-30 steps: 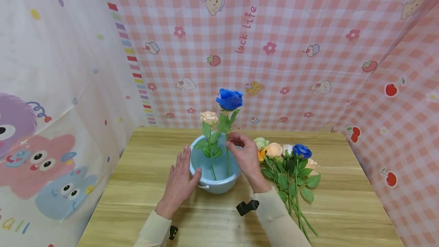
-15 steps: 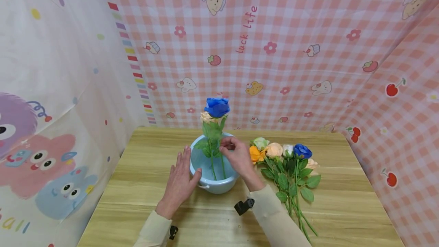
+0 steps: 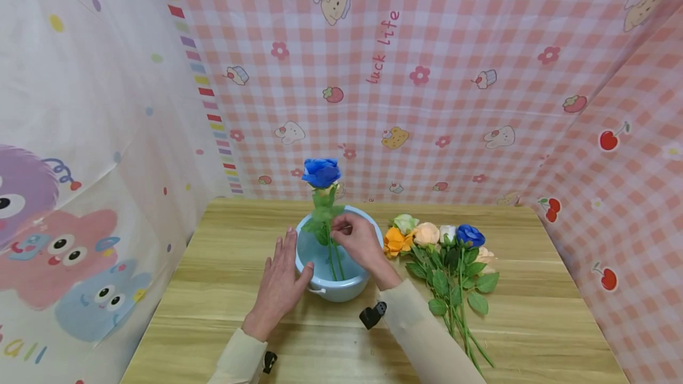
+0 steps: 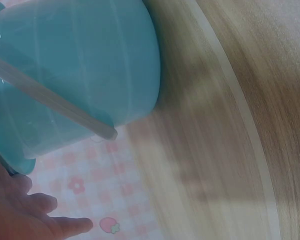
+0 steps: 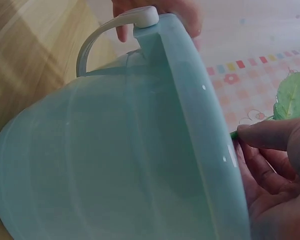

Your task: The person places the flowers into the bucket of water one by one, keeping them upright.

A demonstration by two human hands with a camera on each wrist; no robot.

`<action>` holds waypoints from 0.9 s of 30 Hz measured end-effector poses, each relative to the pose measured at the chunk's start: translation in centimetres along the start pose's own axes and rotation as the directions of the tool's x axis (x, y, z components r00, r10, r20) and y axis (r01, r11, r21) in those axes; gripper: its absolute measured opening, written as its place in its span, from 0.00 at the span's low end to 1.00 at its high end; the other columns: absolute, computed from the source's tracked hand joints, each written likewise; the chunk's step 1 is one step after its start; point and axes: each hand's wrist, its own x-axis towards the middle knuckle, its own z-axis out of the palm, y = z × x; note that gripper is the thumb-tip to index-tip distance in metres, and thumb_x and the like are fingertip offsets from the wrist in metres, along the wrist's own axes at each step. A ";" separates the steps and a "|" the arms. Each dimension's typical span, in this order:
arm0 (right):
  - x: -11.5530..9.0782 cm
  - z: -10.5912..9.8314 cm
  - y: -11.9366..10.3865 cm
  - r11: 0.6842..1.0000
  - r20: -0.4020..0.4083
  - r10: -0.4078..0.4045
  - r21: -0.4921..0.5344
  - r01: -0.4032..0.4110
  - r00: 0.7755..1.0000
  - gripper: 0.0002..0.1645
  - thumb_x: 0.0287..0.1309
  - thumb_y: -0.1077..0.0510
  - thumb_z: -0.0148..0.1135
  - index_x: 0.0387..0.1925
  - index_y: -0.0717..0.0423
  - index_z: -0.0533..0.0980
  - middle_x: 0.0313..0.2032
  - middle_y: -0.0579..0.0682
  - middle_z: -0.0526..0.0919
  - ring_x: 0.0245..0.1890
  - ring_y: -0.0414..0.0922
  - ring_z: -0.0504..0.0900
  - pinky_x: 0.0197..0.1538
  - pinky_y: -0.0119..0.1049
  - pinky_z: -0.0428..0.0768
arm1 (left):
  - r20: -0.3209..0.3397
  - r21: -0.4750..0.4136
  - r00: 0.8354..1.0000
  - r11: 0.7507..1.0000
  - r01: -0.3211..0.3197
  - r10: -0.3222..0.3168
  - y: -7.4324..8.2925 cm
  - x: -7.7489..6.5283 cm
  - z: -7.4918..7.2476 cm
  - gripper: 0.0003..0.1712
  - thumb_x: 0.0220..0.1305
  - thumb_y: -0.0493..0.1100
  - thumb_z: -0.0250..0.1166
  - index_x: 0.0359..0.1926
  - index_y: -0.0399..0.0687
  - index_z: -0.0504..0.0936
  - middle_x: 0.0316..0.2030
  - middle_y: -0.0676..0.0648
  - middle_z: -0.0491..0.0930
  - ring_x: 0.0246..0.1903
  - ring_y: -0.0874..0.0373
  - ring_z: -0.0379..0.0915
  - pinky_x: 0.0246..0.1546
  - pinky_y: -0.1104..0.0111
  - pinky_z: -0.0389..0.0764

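Observation:
A light blue bucket (image 3: 341,290) with a pale handle (image 4: 55,102) stands on the table. My right hand (image 3: 358,240) pinches the green stem of a blue rose (image 3: 321,172) over the bucket, thumb against fingers in the right wrist view. The rose stands upright with its stem's lower end inside the bucket. A peach rose is mostly hidden behind the blue bloom, its stem (image 3: 331,259) leaning in the same bucket. My left hand (image 3: 280,283) rests at the bucket's left rim, fingers straight and thumb spread over the near edge.
Right of the bucket lies a pile of roses: an orange rose (image 3: 397,242), a peach one (image 3: 427,234), another blue rose (image 3: 471,235) and several others, stems toward me. A checked cloth (image 3: 427,105) hangs behind the wooden table (image 3: 213,265).
My right hand has moved left with the blue rose, whose bloom has gone left and slightly down, covering the peach rose. My left hand and the bucket have stayed put.

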 end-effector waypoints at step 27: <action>1.4 1.5 1.3 0.986 0.145 0.152 -0.088 -0.140 0.978 0.08 0.58 0.67 0.70 0.41 0.58 0.84 0.34 0.48 0.87 0.36 0.41 0.83 0.41 0.35 0.83 | 0.017 0.001 1.000 1.000 0.016 -0.016 0.0 0.0 0.1 0.48 0.75 0.56 0.57 0.83 0.39 0.47 0.82 0.40 0.46 0.79 0.35 0.43 0.67 0.27 0.56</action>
